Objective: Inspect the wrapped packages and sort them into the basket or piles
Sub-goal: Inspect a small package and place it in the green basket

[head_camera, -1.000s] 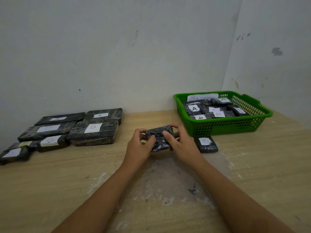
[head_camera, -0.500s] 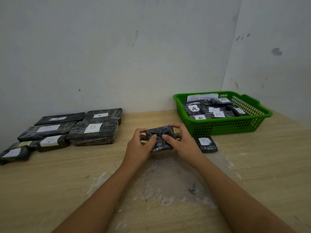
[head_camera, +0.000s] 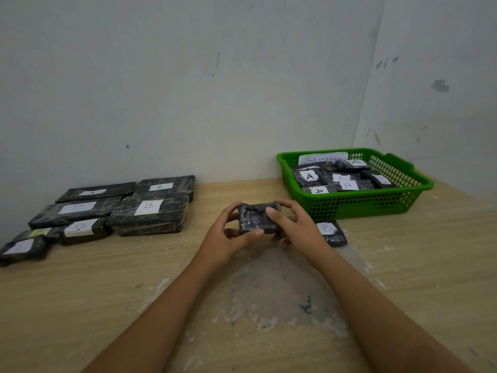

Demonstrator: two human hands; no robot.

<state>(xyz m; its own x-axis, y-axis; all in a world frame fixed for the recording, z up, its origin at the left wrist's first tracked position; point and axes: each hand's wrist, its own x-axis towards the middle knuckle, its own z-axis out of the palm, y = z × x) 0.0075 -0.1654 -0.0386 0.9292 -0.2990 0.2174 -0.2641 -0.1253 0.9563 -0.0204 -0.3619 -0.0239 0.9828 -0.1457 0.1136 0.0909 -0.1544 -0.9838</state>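
A small black wrapped package (head_camera: pixel 255 219) is held above the middle of the table, its folded underside facing me and no label showing. My left hand (head_camera: pixel 228 235) grips its left side, thumb across the near edge. My right hand (head_camera: pixel 293 224) grips its right side, thumb on top. A green basket (head_camera: pixel 357 204) at the back right holds several black packages with white labels marked A. Another small package marked B (head_camera: pixel 330 234) lies on the table in front of the basket, just right of my right hand. A pile of larger packages (head_camera: pixel 148 214), mostly marked B, sits at the left.
The wooden table (head_camera: pixel 80 292) has a worn whitish patch in front of me. White walls close the back and the right side. A paper sign (head_camera: pixel 321 158) stands in the basket's back edge. Smaller packages (head_camera: pixel 21 249) lie at the far left edge.
The package has turned slightly in my hands, and my left thumb has slid along its near edge. Everything else is where it was.
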